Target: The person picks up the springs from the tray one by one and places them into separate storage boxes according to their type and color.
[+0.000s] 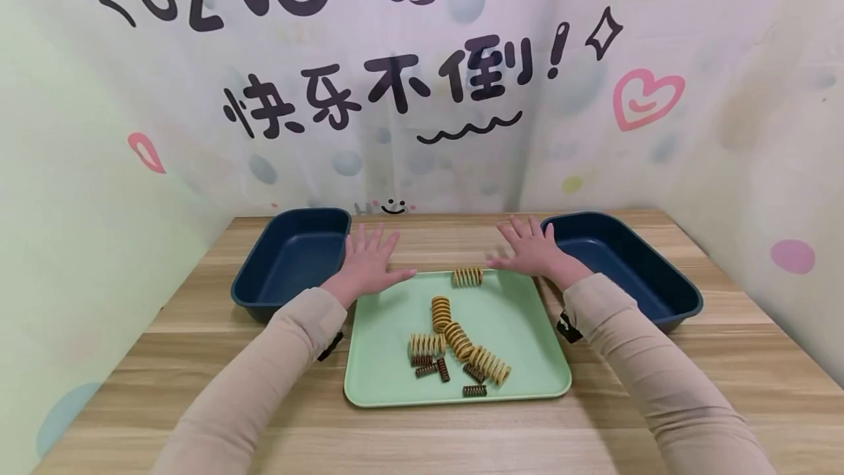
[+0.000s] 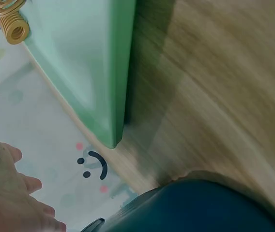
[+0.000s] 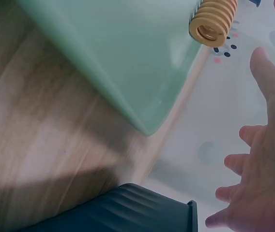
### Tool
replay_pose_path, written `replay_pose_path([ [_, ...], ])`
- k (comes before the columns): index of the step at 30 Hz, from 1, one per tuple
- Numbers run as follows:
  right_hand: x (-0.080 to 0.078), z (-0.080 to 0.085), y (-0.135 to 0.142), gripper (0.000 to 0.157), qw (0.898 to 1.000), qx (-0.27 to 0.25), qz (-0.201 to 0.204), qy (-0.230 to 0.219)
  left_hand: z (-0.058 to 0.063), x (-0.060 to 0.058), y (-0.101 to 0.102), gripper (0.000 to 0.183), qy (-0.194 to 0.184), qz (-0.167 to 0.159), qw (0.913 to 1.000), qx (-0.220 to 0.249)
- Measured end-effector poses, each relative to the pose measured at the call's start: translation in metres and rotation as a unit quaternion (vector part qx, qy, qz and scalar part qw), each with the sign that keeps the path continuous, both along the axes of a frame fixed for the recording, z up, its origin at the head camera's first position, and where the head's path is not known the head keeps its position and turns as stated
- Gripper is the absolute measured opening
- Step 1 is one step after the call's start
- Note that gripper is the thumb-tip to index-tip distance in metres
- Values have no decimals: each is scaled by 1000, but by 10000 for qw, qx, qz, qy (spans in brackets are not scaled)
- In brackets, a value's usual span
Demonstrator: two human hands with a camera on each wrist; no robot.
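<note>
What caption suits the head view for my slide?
Both open hands, left and right, rest beside a green tray of springs.

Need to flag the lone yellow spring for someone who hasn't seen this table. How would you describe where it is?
Find the green tray in the middle of the wooden table, between two dark blue bins. The lone yellow spring lies on its side at the tray's far edge, between the left hand and right hand. All other springs cluster nearer the tray's front.
</note>
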State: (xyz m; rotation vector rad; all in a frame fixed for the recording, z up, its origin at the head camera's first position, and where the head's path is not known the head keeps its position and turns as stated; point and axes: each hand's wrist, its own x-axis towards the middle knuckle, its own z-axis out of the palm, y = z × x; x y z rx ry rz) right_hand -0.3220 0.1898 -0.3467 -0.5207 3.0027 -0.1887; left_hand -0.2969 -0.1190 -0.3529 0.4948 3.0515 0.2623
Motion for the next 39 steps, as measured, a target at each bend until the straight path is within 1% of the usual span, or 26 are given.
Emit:
replay_pose_path([
  [4,1,1,-3,85,9998,-44,136,100,2,3,-3,82,-56,-82,9999,-51],
  [7,2,1,-5,84,9993,-15,313,204,3,6,-6,83,-112,-225,9997,-69],
  [11,5,3,-7,82,9969,-63,703,362,4,10,-8,82,-207,-498,9984,-150],
  [14,6,3,-9,79,9934,-250,1064,356,5,12,-8,80,-280,-667,9973,-136],
  [18,6,1,-12,74,9871,-596,1487,29,4,17,-7,78,-351,-901,9953,5],
  [20,6,0,-14,73,9840,-761,1601,-180,3,21,-7,78,-423,-1011,9940,34],
  [23,9,-2,-17,70,9811,-885,1683,-358,1,28,-7,78,-549,-1142,9919,98],
  [25,11,-4,-20,68,9787,-863,1823,-382,0,32,-7,79,-616,-1198,9908,111],
  [30,15,-9,-26,61,9731,-604,2214,-215,-5,41,-8,79,-651,-1335,9889,29],
  [35,16,-11,-28,58,9700,-595,2355,-74,-9,49,-10,80,-653,-1481,9868,-81],
  [39,16,-13,-29,56,9667,-519,2504,93,-13,58,-14,81,-610,-1606,9851,1],
])
